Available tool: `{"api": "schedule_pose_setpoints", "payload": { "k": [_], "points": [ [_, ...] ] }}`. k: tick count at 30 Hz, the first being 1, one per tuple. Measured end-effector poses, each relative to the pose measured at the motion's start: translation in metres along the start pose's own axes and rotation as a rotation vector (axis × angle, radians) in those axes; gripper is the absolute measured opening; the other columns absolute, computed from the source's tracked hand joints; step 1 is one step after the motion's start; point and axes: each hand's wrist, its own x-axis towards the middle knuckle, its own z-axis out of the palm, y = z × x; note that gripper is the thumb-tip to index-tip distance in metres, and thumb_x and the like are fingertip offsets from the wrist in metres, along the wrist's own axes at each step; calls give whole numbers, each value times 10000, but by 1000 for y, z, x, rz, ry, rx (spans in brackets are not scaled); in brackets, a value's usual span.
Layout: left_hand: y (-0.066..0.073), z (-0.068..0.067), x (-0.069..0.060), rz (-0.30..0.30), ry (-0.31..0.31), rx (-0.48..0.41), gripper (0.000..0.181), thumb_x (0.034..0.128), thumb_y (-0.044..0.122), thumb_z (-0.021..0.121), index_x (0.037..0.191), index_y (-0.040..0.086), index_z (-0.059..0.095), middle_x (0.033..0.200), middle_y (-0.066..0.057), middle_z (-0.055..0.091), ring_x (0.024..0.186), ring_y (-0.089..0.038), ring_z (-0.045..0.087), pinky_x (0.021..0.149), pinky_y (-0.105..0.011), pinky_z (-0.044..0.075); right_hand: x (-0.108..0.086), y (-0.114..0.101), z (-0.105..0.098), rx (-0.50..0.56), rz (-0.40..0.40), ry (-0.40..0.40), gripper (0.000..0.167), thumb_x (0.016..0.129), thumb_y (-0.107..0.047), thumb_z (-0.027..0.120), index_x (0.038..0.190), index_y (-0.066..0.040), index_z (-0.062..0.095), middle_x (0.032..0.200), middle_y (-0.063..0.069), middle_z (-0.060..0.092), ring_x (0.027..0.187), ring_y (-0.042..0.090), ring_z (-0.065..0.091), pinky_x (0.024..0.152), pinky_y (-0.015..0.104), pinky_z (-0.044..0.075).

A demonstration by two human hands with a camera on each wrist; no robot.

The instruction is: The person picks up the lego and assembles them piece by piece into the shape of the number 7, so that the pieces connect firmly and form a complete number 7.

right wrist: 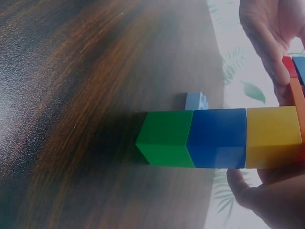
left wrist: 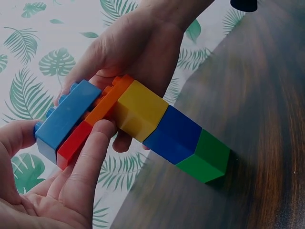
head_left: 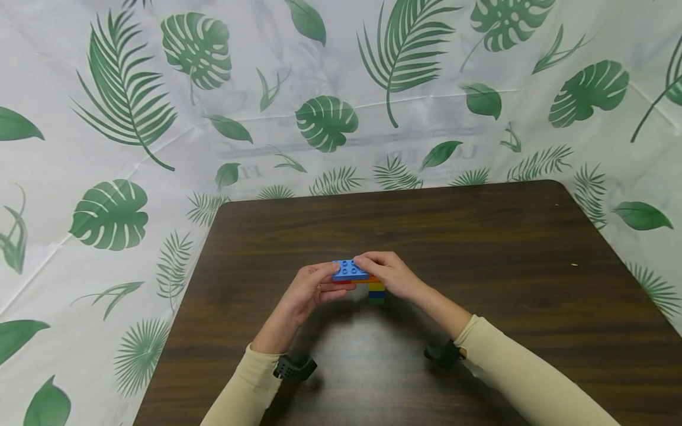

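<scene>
A stack of toy building blocks stands upright: green (right wrist: 167, 138), dark blue (right wrist: 219, 138) and yellow (right wrist: 273, 137), with a thin orange block (left wrist: 109, 101) across the top. Reaching out left of the stack are a thin red block (left wrist: 74, 144) and, above it, a lighter blue studded block (head_left: 350, 271). My left hand (head_left: 309, 291) pinches the blue and red blocks at their outer end, thumb on top and fingers underneath. My right hand (head_left: 391, 275) holds the other end, its thumb on the blue block and fingers curled beneath by the yellow one.
A small light blue block (right wrist: 194, 101) lies on the dark wood table (head_left: 479, 236) behind the stack in the right wrist view. A white cloth with green leaf prints (head_left: 341, 71) hangs behind the table and down its sides.
</scene>
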Motion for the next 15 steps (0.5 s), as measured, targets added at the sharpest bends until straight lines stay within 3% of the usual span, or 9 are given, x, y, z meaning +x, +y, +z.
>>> {"api": "schedule_pose_setpoints", "payload": {
  "k": [6,12,15],
  "points": [
    [-1,1,0,5,4,1,445,984,254,612,1254,-97,572,1014,-148,725,894,-248,722,773,-330,563,0,1,-1,-9,4,4,373,1027,-358,506,1104,-59,715,935,56,675,879,258,565,776,352,476],
    [-2,1,1,9,1,0,451,981,250,617,1255,-105,566,1007,-149,725,887,-242,723,778,-329,563,1,1,-2,7,-5,-2,354,1032,-275,514,1164,2,692,974,74,698,858,231,572,761,329,491],
    [-2,1,2,13,3,4,444,983,245,616,1253,-104,567,1003,-150,725,882,-241,723,777,-329,564,-4,-15,-2,6,3,-9,333,1037,-209,504,1175,41,676,993,102,699,850,216,572,772,341,494]
  ]
}}
